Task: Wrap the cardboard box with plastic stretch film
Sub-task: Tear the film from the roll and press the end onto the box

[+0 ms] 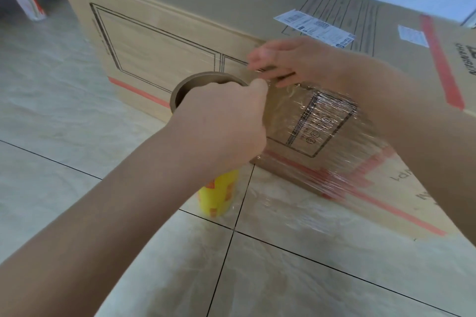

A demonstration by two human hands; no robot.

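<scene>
Cardboard box (167, 41) lies on the tiled floor (64, 110) before you, and stretch film (322, 123) covers the right part of its front side. Your left hand (221, 123) is curled around the film roll (219, 195), which stands upright just beside the box. Your right hand (288, 59) is at the top edge; its fingers are blurred, so I cannot tell if they pinch or press the film.

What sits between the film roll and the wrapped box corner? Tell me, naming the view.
Stretched clear film spans from the roll to the box, seen in the head view.
</scene>
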